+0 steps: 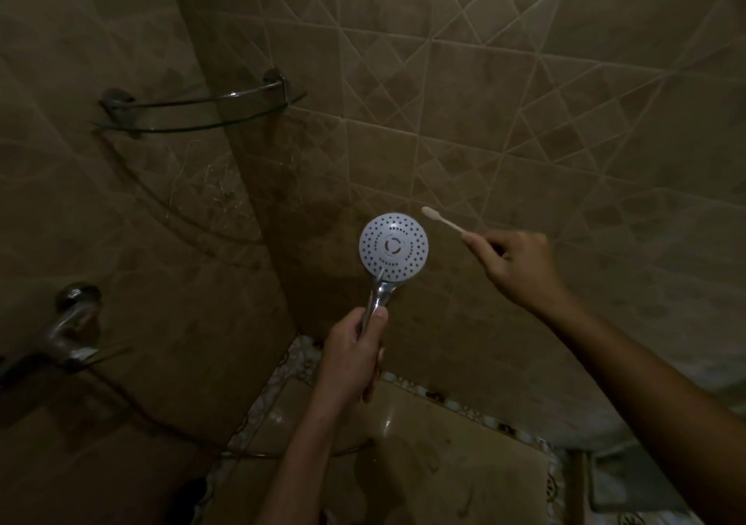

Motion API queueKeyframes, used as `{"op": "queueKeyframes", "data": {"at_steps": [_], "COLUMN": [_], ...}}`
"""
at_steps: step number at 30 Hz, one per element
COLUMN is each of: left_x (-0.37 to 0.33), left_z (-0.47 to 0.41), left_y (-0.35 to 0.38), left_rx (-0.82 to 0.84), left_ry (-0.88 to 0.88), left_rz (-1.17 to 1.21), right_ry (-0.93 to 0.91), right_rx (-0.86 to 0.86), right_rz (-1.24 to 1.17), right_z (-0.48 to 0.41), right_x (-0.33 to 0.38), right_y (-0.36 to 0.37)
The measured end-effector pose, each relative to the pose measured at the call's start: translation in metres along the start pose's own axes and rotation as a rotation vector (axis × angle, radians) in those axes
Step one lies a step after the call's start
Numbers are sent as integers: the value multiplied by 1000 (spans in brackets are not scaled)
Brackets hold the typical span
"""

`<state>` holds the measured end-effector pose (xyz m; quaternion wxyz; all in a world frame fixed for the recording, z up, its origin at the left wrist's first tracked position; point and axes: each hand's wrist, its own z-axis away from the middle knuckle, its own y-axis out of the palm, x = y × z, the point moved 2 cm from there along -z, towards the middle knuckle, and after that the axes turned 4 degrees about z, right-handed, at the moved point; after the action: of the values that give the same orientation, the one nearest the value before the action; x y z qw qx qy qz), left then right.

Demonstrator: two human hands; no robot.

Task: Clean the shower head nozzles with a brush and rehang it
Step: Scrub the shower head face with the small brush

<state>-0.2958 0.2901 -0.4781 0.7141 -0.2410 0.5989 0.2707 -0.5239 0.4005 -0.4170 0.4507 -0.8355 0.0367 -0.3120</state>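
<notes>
A round white shower head (393, 246) with many dark nozzle holes faces me, on a chrome handle. My left hand (352, 357) grips that handle from below and holds the head upright in front of the shower corner. My right hand (518, 268) pinches the handle of a pale toothbrush (442, 221). Its bristle end points up and left and hangs a little to the right of the shower head, not touching it. The hose runs down from my left hand and is mostly hidden.
A curved glass corner shelf (193, 114) on chrome brackets is mounted up left. A chrome tap fitting (68, 322) sticks out of the left wall, with a thin hose (169, 427) drooping toward the floor. Brown tiled walls (524, 100) close in on both sides.
</notes>
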Motion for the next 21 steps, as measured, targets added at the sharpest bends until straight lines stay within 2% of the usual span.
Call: {"op": "queueKeyframes", "data": {"at_steps": [3, 4, 6, 8, 10, 13, 14, 15, 19, 20, 21], "left_x": [1, 1, 0, 0, -1, -3, -3, -4, -4, -4, -4], "left_z": [-1, -1, -2, -4, -3, -1, 0, 0, 0, 1, 1], "left_y": [2, 3, 4, 3, 2, 1, 1, 1, -1, -1, -1], "left_rx": [-12, -14, -9, -6, -12, -15, -17, -21, -27, -29, -33], "left_ry": [22, 27, 18, 8, 11, 27, 31, 33, 25, 31, 39], "left_rz": [-21, -21, -7, 9, 14, 7, 4, -1, -25, -37, -47], "right_ry": [-198, -234, -173, -66, -67, -246, -293, -292, -46, -64, -111], "right_rx": [282, 326, 231, 32, 14, 337, 386, 353, 0, -10, 50], "right_rz": [-42, -14, 30, 66, 30, -60, -41, -5, 55, 42, 1], "right_z": [10, 13, 7, -2, -4, 5, 6, 5, -12, -13, -12], "right_x": [11, 14, 13, 12, 13, 23, 23, 21, 13, 13, 15], "right_y": [4, 7, 6, 3, 3, 7, 9, 9, 1, -1, -2]}}
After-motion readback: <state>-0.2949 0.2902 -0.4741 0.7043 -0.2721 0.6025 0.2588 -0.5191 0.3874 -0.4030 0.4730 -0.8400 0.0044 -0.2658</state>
